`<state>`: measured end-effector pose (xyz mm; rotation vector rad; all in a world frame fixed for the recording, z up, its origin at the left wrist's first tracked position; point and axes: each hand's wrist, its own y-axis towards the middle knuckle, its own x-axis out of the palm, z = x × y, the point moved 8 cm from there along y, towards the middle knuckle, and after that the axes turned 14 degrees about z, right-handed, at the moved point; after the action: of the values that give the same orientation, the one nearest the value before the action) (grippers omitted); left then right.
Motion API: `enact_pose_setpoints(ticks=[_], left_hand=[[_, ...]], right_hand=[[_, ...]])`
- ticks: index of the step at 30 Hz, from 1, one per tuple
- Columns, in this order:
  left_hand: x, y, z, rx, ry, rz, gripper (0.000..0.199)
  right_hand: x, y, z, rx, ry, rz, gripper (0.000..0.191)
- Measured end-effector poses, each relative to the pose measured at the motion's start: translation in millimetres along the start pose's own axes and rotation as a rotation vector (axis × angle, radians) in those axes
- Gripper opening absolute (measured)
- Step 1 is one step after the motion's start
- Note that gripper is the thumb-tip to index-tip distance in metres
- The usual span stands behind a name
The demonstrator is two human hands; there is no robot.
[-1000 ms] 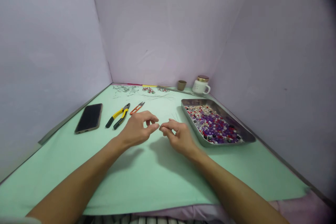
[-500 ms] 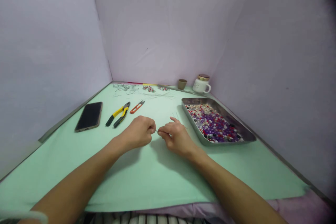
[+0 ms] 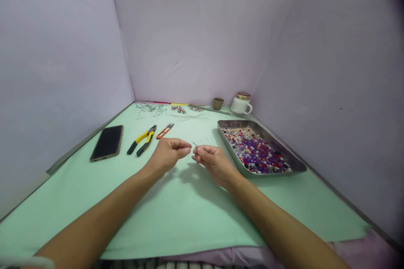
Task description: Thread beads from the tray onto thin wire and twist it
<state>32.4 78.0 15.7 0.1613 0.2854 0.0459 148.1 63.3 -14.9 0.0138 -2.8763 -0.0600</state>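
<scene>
Over the middle of the green cloth, my right hand (image 3: 213,160) is closed, its thumb and fingertips pinching a short thin piece of wire (image 3: 195,144). The wire's bent upper end sticks out above the fingertips. Just left of it is my left hand (image 3: 168,153), thumb and forefinger stretched toward the wire and slightly apart. Nothing shows between them, and a small gap separates the two hands. The left hand's other fingers are curled underneath and mostly hidden.
A metal tray (image 3: 235,157) of mixed beads lies right. Pliers (image 3: 143,139), orange thread snips (image 3: 165,130) and a phone (image 3: 107,143) lie left. Behind are wire pieces (image 3: 150,108), beaded pieces (image 3: 179,109), a small brown cup (image 3: 218,104) and a lidded white mug (image 3: 240,104).
Half a second ago both hands pinched the thin wire between them. My left fingers have come off it and straightened; my right hand has turned, with the wire end now pointing up.
</scene>
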Motion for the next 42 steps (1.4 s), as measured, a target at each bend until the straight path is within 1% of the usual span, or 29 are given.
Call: enact_pose_setpoints(ticks=[1, 3, 5, 7, 10, 13, 15, 17, 18, 20, 21, 22, 24, 26, 27, 29, 33, 36, 38, 42], left_hand=[[4.5, -2, -1, -0.025, -0.089, -0.016, 0.017], [11.3, -7, 0, -0.035, -0.211, -0.054, 0.014], [14.4, -9, 3, -0.026, -0.253, -0.094, 0.011], [13.5, -11, 6, -0.012, -0.227, -0.109, 0.011], [9.4, -11, 11, 0.042, -0.156, -0.088, 0.011], [8.5, -10, 12, 0.077, -0.138, -0.065, 0.012], [8.0, -8, 9, 0.051, -0.182, -0.041, 0.012], [5.6, -3, 3, -0.011, -0.281, -0.003, 0.013], [3.9, -1, 0, -0.048, -0.353, 0.017, 0.014], [0.5, 4, -6, -0.123, -0.531, 0.055, 0.015], [-0.2, 5, -8, -0.157, -0.618, 0.063, 0.014], [0.3, 6, -10, -0.189, -0.693, 0.061, 0.013], [3.4, 5, -14, -0.237, -0.784, 0.042, 0.012], [7.0, 3, -15, -0.248, -0.813, 0.021, 0.012], [8.2, 2, -15, -0.242, -0.816, 0.019, 0.012], [9.2, 0, -14, -0.217, -0.815, 0.026, 0.011], [12.1, -3, -14, -0.204, -0.792, -0.008, 0.011], [15.0, -3, -14, -0.216, -0.74, -0.088, 0.011], [14.7, -2, -11, -0.19, -0.652, -0.135, 0.012], [7.9, 0, 0, -0.016, -0.383, -0.147, 0.008]], right_hand=[[2, -1, 2, 0.018, 0.021, -0.022, 0.024], [6, -3, 7, 0.038, 0.041, -0.064, 0.024], [9, -5, 10, 0.038, 0.039, -0.104, 0.024], [11, -5, 10, 0.02, 0.017, -0.134, 0.025], [12, -6, 9, -0.019, -0.042, -0.144, 0.025], [10, -6, 4, -0.064, -0.08, -0.121, 0.025], [10, -6, 2, -0.064, -0.076, -0.116, 0.022], [7, -5, 1, -0.034, -0.046, -0.085, 0.02], [5, -4, 1, -0.009, -0.022, -0.047, 0.025], [-4, -2, 5, 0.075, 0.049, 0.07, 0.033], [-7, -2, 10, 0.14, 0.101, 0.12, 0.032], [-7, -3, 15, 0.225, 0.164, 0.144, 0.029], [0, -8, 26, 0.413, 0.308, 0.111, 0.024], [10, -14, 29, 0.528, 0.45, 0.032, 0.021], [14, -15, 28, 0.546, 0.511, 0.006, 0.02], [16, -14, 24, 0.53, 0.607, -0.006, 0.015], [12, -11, 24, 0.523, 0.68, 0.047, 0.006], [7, -8, 24, 0.528, 0.645, 0.065, 0.008], [4, -6, 22, 0.511, 0.587, 0.056, 0.009], [-1, -4, 18, 0.466, 0.477, 0.007, 0.007]])
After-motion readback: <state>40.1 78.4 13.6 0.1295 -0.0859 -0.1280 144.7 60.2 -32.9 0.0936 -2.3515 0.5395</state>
